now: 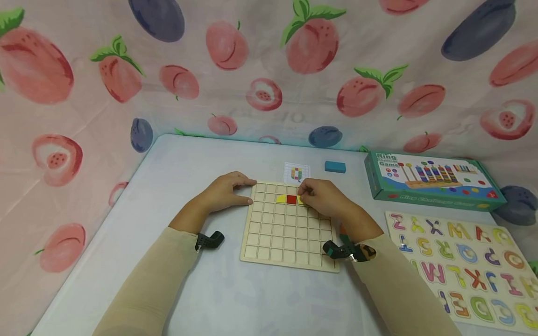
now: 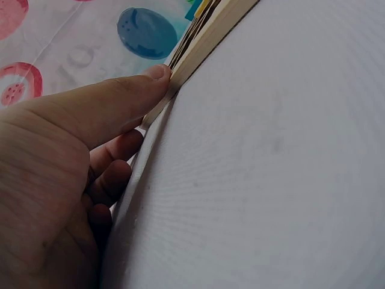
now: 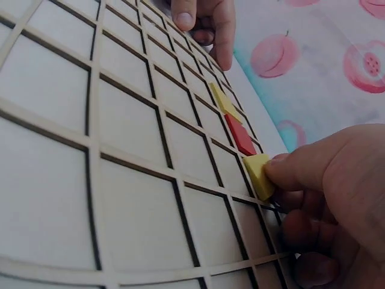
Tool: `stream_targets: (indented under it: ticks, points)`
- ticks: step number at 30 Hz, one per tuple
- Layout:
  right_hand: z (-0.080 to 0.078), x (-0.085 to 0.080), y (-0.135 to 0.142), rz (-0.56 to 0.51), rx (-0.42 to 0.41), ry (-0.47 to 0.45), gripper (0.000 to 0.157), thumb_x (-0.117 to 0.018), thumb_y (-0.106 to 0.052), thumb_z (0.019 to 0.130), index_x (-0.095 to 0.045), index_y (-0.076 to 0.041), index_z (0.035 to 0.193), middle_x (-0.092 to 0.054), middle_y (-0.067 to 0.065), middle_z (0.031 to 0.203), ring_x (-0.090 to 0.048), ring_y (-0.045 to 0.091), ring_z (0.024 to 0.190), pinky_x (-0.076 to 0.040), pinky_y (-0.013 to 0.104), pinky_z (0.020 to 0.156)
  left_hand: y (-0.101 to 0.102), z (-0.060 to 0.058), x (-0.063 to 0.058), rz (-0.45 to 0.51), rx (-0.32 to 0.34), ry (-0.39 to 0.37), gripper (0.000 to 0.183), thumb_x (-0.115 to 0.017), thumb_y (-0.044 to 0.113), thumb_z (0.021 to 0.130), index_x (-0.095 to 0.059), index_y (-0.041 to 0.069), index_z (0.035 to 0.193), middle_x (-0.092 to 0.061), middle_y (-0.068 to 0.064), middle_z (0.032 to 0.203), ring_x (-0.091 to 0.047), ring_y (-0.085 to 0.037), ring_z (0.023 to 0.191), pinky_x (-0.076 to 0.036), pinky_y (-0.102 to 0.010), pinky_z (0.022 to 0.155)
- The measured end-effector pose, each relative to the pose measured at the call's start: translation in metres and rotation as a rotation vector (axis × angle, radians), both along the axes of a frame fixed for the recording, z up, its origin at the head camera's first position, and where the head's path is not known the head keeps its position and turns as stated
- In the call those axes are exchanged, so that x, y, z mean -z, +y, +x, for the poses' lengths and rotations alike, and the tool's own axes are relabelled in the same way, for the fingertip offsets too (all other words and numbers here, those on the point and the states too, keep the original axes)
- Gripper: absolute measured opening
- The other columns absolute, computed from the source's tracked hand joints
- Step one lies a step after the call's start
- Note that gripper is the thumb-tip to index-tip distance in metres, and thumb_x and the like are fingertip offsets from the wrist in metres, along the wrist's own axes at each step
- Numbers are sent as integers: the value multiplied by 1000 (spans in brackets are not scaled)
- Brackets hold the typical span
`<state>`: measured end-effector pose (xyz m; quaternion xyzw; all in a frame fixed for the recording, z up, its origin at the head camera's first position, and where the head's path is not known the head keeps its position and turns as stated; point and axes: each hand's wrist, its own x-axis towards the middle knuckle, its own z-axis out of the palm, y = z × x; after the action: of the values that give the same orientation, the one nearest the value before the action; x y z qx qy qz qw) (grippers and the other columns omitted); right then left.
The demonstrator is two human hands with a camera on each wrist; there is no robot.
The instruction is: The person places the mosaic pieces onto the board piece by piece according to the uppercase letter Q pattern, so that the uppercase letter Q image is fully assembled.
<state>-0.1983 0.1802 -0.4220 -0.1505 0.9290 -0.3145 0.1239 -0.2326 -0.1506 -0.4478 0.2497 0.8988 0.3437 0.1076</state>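
Observation:
A wooden grid board lies on the white table. My left hand rests at its upper left, thumb on the left edge and index finger at the corner. In the second row from the far edge sit a yellow tile with a slanted side and a red square tile. Right of the red one, my right hand pinches another yellow tile between thumb and fingers, over the adjoining cell. That tile is partly hidden by the fingers in the head view.
Behind the board lie a pattern card with a coloured figure and a blue block. A green Ring Challenge Game box stands at the back right. Nearer on the right is an alphabet puzzle board. Fruit-printed cloth hangs behind the table.

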Motion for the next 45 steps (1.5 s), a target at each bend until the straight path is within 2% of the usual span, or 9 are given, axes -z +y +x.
stream_targets:
  ticks: [7,17,24,28,35,45]
  points:
    - [0,1,-3,40,27,38,6,-66,-12,105,-71,-13,102,-69,1,93,-60,23,89,-49,41,85,1,-1,1,4,1,3,57,-89,34,91,-71,19,143,-65,1,135,-58,-21,127,-44,-45,111]
    - [3,1,-5,86,22,96,8,-64,-11,103,-71,-10,105,-68,2,91,-60,23,86,-50,40,82,1,-3,0,-1,3,16,57,-88,36,91,-71,21,143,-64,2,136,-57,-21,128,-44,-46,111]
    - [6,-1,-3,75,38,64,8,-64,-13,105,-72,-12,107,-70,2,97,-61,24,92,-51,40,86,1,-2,1,4,5,10,57,-88,35,91,-71,20,143,-64,1,135,-57,-21,127,-44,-46,111]
    - [8,-4,4,36,58,33,10,-65,-16,106,-73,-14,110,-71,2,103,-61,24,94,-52,40,86,1,-1,1,2,5,10,57,-88,35,91,-71,20,143,-64,1,135,-58,-21,127,-44,-46,111]
    - [14,-9,25,-39,79,-14,12,-66,-18,105,-73,-12,114,-69,5,105,-61,25,90,-53,36,76,1,-1,2,-2,2,11,57,-88,36,91,-71,20,144,-64,2,135,-58,-21,125,-44,-46,109]
    - [22,-9,52,-9,57,-10,14,-69,-21,104,-74,-12,114,-68,5,103,-61,26,93,-53,36,76,0,-1,4,3,4,10,57,-89,36,91,-71,20,143,-64,2,135,-58,-21,125,-44,-46,110]
